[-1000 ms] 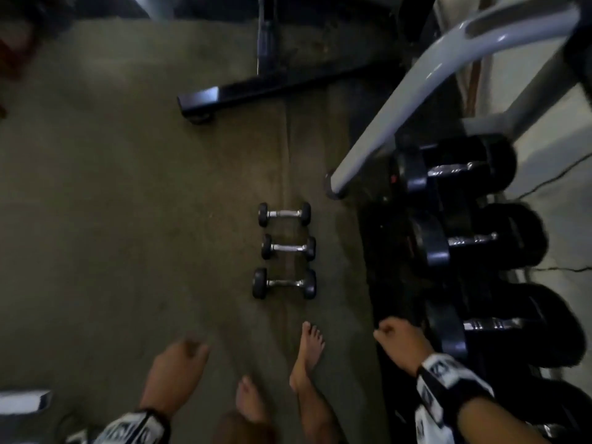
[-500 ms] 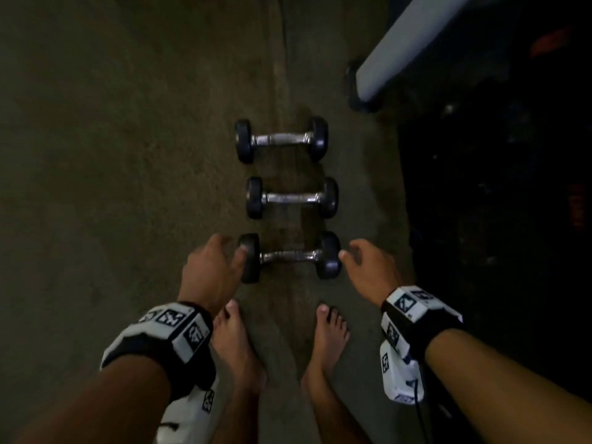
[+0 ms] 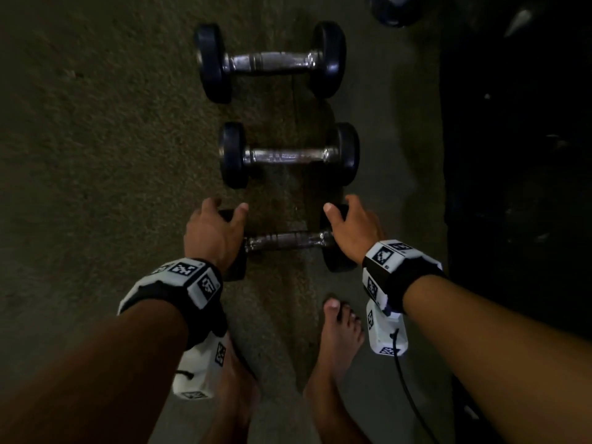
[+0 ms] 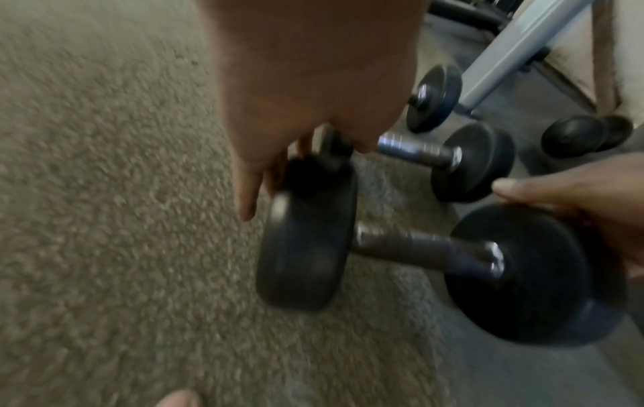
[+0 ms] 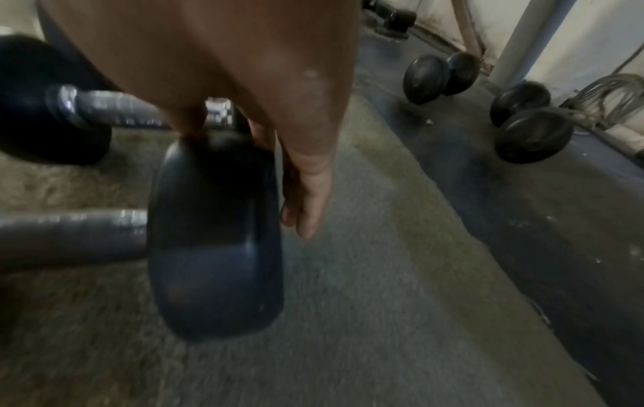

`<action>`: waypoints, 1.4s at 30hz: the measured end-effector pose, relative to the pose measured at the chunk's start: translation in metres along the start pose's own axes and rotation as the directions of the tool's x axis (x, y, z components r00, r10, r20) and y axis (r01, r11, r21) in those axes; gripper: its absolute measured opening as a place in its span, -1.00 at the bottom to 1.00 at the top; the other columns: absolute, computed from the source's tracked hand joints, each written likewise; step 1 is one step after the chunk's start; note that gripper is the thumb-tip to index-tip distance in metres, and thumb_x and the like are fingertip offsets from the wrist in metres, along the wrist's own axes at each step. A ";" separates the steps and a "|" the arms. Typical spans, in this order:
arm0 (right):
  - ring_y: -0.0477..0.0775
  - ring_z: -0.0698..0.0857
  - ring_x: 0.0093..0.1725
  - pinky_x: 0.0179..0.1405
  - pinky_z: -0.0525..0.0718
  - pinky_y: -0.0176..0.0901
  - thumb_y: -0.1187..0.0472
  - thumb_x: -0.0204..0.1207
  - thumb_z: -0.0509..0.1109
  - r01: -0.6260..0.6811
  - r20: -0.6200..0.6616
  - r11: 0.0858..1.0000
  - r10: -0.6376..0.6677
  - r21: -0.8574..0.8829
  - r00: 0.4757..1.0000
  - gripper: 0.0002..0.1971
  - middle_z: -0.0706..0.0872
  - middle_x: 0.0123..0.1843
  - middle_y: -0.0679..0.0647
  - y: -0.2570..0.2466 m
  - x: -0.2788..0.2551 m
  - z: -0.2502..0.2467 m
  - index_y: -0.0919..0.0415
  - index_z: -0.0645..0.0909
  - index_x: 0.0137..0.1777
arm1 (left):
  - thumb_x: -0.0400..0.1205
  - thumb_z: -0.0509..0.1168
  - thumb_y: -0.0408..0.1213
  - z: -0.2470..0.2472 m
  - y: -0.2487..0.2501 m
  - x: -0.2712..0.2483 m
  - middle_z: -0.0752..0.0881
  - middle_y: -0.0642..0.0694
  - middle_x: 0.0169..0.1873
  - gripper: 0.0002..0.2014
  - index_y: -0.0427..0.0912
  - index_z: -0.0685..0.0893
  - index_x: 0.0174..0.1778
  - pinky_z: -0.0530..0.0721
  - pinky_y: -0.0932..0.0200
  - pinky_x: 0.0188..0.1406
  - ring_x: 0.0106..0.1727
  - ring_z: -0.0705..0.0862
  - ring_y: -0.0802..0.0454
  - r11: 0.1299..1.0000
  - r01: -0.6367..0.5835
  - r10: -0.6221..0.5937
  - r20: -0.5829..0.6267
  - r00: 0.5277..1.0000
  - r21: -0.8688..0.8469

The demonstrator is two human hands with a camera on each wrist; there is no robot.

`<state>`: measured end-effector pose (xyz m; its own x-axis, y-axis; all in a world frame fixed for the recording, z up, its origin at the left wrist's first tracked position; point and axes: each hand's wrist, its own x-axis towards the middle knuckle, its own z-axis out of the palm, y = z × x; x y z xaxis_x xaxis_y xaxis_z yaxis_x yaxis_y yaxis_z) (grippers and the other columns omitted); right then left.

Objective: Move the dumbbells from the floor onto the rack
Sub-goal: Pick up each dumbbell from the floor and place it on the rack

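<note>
Three black dumbbells with chrome handles lie in a column on the carpet. My hands are at the nearest dumbbell [image 3: 285, 240]. My left hand [image 3: 217, 219] straddles its left head, thumb inside and fingers down the outer face. In the same way my right hand [image 3: 349, 222] straddles the right head [image 5: 216, 234]. The fingers hang fairly straight in both wrist views, which are blurred. The dumbbell [image 4: 418, 247] rests on the floor. Beyond it lie the middle dumbbell [image 3: 288, 155] and the far dumbbell [image 3: 269, 60]. The rack [image 3: 512, 155] is a dark mass on the right.
My bare feet [image 3: 339, 334] stand just behind the nearest dumbbell. A grey slanted frame leg [image 4: 516, 52] rises at the far right. More black dumbbells [image 5: 533, 132] lie on the dark floor strip by the wall. Open carpet [image 3: 96, 155] spreads to the left.
The view has dropped closer to the floor. Both hands have moved from beside the nearest dumbbell's ends to over its two heads.
</note>
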<state>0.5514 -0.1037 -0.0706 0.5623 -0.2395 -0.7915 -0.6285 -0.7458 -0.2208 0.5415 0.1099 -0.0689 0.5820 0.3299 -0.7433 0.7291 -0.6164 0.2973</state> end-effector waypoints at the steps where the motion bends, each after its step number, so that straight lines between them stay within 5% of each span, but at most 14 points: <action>1: 0.32 0.55 0.34 0.25 0.49 0.10 -0.21 0.66 0.08 -0.010 0.004 1.000 0.010 0.020 1.000 -0.42 0.54 0.40 0.29 0.001 0.001 0.005 0.08 0.25 0.58 | 0.65 0.22 0.17 0.006 -0.002 -0.001 0.58 -0.30 0.41 -0.37 -0.17 0.43 0.55 0.48 -0.11 0.36 0.42 0.54 -0.28 1.000 0.019 -0.019 0.006 1.000 -0.009; 5: 0.32 0.53 0.34 0.09 0.43 -0.02 -0.24 0.62 0.14 -0.030 -0.023 0.994 0.033 0.104 0.999 -0.38 0.49 0.44 0.27 0.006 -0.003 0.016 -0.06 0.14 0.62 | 0.63 0.24 0.20 0.017 -0.005 -0.006 0.61 -0.30 0.36 -0.38 -0.08 0.42 0.53 0.52 -0.16 0.34 0.37 0.56 -0.31 0.996 0.083 -0.084 -0.026 0.996 -0.043; 9: 0.29 0.43 0.48 0.24 0.44 0.00 -0.22 0.51 0.36 -0.003 -0.007 0.977 0.004 0.214 1.000 -0.23 0.40 0.55 0.15 0.008 -0.011 0.012 -0.25 0.03 0.63 | 0.54 0.37 0.21 0.016 -0.005 -0.006 0.61 -0.29 0.37 -0.30 -0.02 0.42 0.55 0.52 -0.10 0.32 0.39 0.56 -0.33 0.979 0.171 -0.175 -0.025 0.984 -0.109; 23: 0.23 0.53 0.40 0.35 0.51 0.02 -0.06 0.48 0.46 -0.068 -0.059 0.975 0.082 0.209 0.995 -0.37 0.53 0.46 0.12 0.010 -0.001 0.022 -0.13 0.36 0.54 | 0.54 0.41 0.05 0.015 -0.010 -0.003 0.58 -0.31 0.38 -0.35 -0.04 0.43 0.55 0.53 -0.09 0.33 0.38 0.56 -0.33 0.972 0.209 -0.211 -0.004 0.978 -0.112; 29: 0.22 0.59 0.31 0.04 0.45 -0.20 0.03 0.53 0.42 -0.070 -0.066 0.979 0.084 0.191 0.994 -0.40 0.54 0.43 0.14 0.020 -0.006 0.025 -0.21 0.32 0.55 | 0.55 0.38 0.02 0.021 -0.018 -0.007 0.57 -0.33 0.38 -0.35 -0.04 0.41 0.56 0.59 -0.16 0.33 0.36 0.57 -0.34 0.974 0.207 -0.210 -0.030 0.977 -0.086; 36: 0.24 0.57 0.37 0.27 0.50 -0.10 0.07 0.50 0.45 -0.007 -0.170 0.969 0.050 0.248 0.984 -0.36 0.57 0.42 0.13 0.020 -0.045 0.012 -0.14 0.33 0.57 | 0.54 0.42 -0.06 0.002 -0.011 -0.035 0.66 -0.23 0.30 -0.43 -0.07 0.51 0.48 0.61 -0.07 0.30 0.30 0.64 -0.24 0.994 0.037 -0.046 -0.084 0.995 -0.108; 42: 0.29 0.56 0.34 0.30 0.53 -0.03 0.03 0.45 0.46 0.023 -0.277 0.955 0.062 0.296 0.959 -0.36 0.62 0.37 0.16 -0.012 -0.124 -0.069 -0.19 0.37 0.55 | 0.52 0.41 -0.09 -0.077 0.055 -0.103 0.67 -0.27 0.23 -0.52 -0.10 0.57 0.37 0.61 -0.06 0.24 0.22 0.64 -0.31 0.986 -0.121 0.111 -0.087 0.990 -0.116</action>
<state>0.5267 -0.1076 0.0694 0.6488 -0.4479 -0.6152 -0.7460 -0.5340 -0.3980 0.5489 0.0971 0.0701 0.6883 0.3205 -0.6508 0.6904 -0.5647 0.4521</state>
